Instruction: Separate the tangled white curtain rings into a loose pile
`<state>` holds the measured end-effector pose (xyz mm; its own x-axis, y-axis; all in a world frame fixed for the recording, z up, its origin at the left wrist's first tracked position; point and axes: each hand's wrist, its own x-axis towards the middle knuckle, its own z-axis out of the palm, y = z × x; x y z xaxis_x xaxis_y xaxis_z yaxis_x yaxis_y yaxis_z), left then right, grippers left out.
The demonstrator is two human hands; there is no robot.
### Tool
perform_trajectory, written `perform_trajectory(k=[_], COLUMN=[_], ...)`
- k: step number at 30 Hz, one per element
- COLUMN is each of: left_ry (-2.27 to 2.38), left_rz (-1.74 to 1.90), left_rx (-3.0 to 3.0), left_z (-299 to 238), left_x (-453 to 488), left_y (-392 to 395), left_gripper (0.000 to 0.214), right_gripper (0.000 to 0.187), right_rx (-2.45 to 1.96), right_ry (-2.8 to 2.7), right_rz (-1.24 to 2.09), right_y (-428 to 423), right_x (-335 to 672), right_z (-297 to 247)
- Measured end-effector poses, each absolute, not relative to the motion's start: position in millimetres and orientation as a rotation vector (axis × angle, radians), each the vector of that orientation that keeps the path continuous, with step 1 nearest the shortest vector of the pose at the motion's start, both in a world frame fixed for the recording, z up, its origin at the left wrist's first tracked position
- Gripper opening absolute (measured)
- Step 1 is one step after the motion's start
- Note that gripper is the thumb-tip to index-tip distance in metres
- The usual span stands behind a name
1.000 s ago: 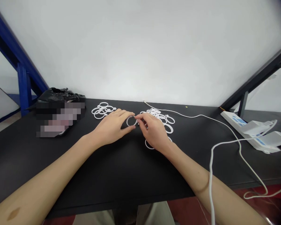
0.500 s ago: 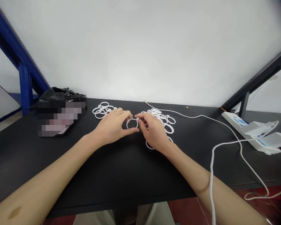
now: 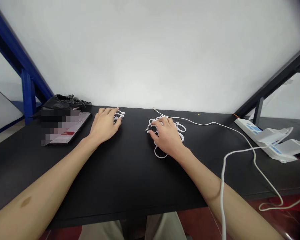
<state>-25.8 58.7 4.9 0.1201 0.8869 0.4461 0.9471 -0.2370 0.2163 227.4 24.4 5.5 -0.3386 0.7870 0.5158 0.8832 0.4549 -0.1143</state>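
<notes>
Two heaps of white plastic rings lie on a black table point(image 3: 130, 180). My left hand point(image 3: 104, 125) rests flat over the left heap of rings point(image 3: 119, 115), fingers stretched out and covering most of it. My right hand point(image 3: 165, 135) lies on the right heap of rings point(image 3: 178, 128), its fingers curled down among the rings. One ring point(image 3: 159, 153) shows beside the right wrist. Whether the right fingers grip a ring is hidden.
A phone point(image 3: 67, 130) lies at the left with a black plastic bag point(image 3: 63, 100) behind it. A white cable point(image 3: 223, 166) runs across the table and over my right forearm. A white power strip with plugs point(image 3: 272, 141) sits at the right. A blue steel frame point(image 3: 25, 83) stands at the left.
Both hands held one ring between them in the middle. Now they are apart: the left hand has gone left onto the left heap, the right hand has dropped onto the right heap.
</notes>
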Motion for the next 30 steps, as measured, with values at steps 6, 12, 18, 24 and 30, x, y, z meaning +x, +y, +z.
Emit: perform_trajectory(k=[6, 12, 18, 24, 30], left_ry=[-1.890, -1.872, -1.580, -1.427, -1.389], left_rz=[-0.674, -0.639, -0.794, -0.884, -0.922], left_rx=[-2.330, -2.303, -2.525, -2.818, -2.827], left_z=[-4, -2, 10, 14, 15], left_x=[-24, -24, -5, 16, 19], left_y=[65, 61, 43, 24, 21], left_gripper=[0.054, 0.058, 0.055, 0.067, 0.056], right_gripper=[0.014, 0.011, 0.010, 0.005, 0.006], right_rx=[-1.401, -1.341, -1.227, -1.060, -1.020], right_ry=[-2.250, -2.287, -2.121, -1.860, -1.834], right_rz=[-0.208, -0.201, -0.062, 0.698, 0.753], right_y=[22, 25, 19, 6, 2], right_x=[225, 227, 220, 206, 204], right_z=[7, 5, 13, 24, 24])
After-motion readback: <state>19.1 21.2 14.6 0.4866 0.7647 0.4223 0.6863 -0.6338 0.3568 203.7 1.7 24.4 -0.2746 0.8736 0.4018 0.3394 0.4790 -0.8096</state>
